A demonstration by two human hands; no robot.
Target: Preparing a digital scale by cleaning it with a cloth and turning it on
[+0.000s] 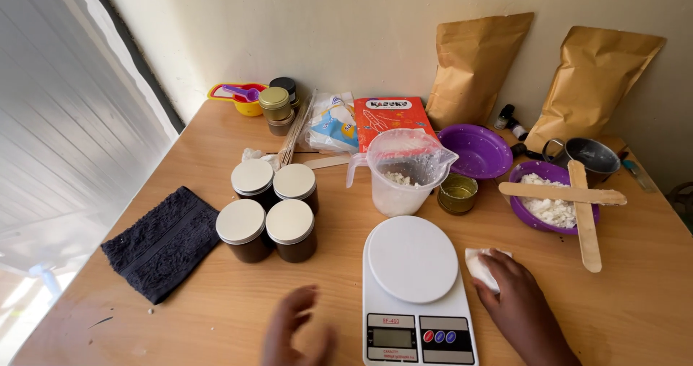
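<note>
A: Which step is this?
B: Wiping, I'd judge. The right hand [521,305] presses a crumpled white tissue [479,265] onto the counter [628,301], fingers closed over it, at the kitchen scale's [416,294] three o'clock.
A: Its long axis?
B: None, a shapeless wad. The left hand [294,331] hovers open, blurred, at the scale's eight o'clock.

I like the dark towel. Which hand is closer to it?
Left. The left hand hovers right of the towel, apart from it. The right hand is farther, past the scale, on a white tissue.
</note>
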